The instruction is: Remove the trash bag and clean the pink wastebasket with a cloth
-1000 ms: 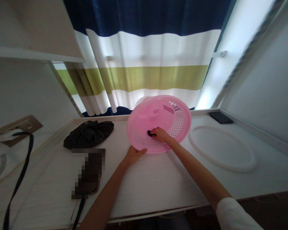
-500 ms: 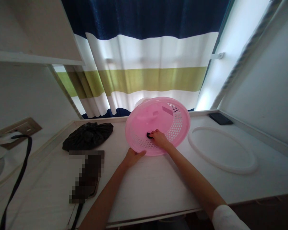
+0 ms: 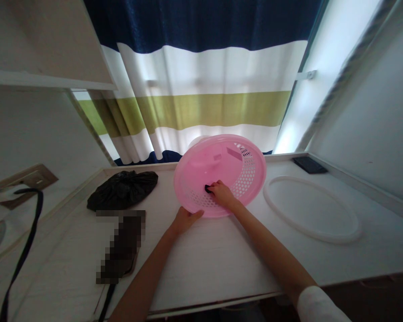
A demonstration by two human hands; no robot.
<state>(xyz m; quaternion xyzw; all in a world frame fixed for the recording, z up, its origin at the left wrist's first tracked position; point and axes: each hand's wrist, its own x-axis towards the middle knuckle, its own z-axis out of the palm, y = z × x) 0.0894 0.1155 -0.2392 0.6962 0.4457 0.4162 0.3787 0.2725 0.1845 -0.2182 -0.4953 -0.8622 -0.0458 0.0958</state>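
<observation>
A round pink plastic basket (image 3: 201, 167) with perforated sides stands tilted on the white table, its open mouth facing me. My left hand (image 3: 184, 220) grips the near lower rim, thumb along the edge and the other fingers hidden under it. My right hand (image 3: 222, 194) reaches inside the basket. Its fingers are closed on a small black piece (image 3: 208, 189), pressed at the inner wall; whether it is cloth or something else I cannot make out.
Left of the basket lies a gathered black plastic bag (image 3: 122, 190). Nearer me is a pixelated dark flat object (image 3: 124, 246) with a black cable. A white oval ring (image 3: 351, 232) and a black flat rectangular thing (image 3: 310, 164) lie on the right. Striped curtains (image 3: 218, 107) hang behind.
Hardly anything differs: both hands keep their hold and the basket stays tilted, while the view has shifted very slightly.
</observation>
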